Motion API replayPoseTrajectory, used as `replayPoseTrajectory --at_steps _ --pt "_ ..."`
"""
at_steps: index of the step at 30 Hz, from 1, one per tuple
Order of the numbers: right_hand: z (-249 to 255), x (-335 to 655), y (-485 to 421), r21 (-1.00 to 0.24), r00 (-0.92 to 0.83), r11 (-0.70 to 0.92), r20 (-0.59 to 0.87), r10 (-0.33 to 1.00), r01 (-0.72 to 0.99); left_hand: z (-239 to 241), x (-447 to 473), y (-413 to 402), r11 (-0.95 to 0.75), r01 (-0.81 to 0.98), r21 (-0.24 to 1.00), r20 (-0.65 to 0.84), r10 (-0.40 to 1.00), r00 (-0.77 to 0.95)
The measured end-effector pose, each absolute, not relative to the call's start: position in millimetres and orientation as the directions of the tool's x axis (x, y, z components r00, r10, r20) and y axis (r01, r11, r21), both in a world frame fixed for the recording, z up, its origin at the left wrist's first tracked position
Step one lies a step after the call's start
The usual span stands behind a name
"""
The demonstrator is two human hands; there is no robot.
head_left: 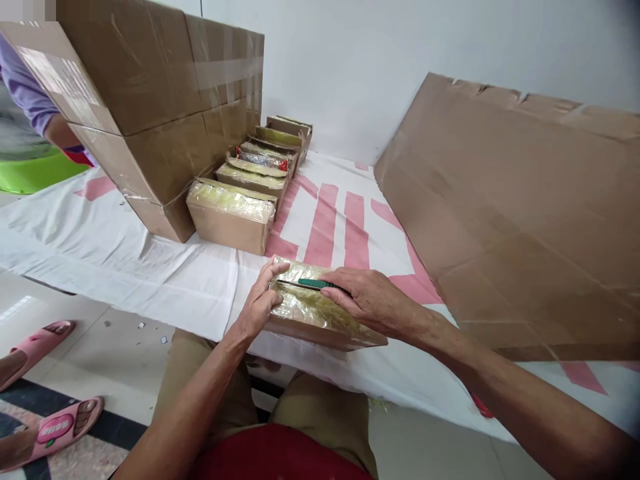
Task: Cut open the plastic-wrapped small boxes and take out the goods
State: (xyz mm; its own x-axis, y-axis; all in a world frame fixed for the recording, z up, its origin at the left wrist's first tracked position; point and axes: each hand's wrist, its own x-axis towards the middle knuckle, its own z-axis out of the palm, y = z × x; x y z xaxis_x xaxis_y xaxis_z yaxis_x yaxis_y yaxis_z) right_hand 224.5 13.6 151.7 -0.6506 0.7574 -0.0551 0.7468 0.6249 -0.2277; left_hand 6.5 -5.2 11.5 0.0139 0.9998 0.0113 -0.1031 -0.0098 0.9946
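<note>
A cardboard box (pixel 320 330) with yellowish, shiny clear tape over its top lies at the table's near edge in front of me. My right hand (pixel 357 297) is closed around a green-handled utility knife (pixel 313 283). The knife's thin blade lies flat along the taped top, pointing left. At the box's left end my left hand (pixel 265 290) grips the corner, thumb on the near side and fingers on the far side, close to the blade tip. Whether the blade has gone through the tape I cannot tell.
Several taped boxes (pixel 230 223) stand in a row beyond, beside a tall stack of cartons (pixel 165 100). A large cardboard sheet (pixel 525 220) leans at the right. A white and pink cloth (pixel 210 280) covers the table. Another person's sleeve (pixel 27 90) shows behind the stack.
</note>
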Motion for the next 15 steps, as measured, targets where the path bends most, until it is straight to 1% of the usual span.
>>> replayPoseTrajectory --at_steps 4,10,15 --pt "163 217 12 -0.108 -0.633 0.624 -0.158 0.758 0.774 12 8 -7 -0.012 -0.097 0.995 0.011 1.000 -0.003" --pt "170 211 15 -0.025 -0.621 0.634 -0.237 0.747 0.773 9 8 -8 -0.032 -0.066 0.997 0.029 0.999 -0.041" --pt "197 199 15 0.078 -0.607 0.668 -0.349 0.714 0.740 6 6 -7 -0.054 -0.008 0.998 0.054 0.998 -0.039"
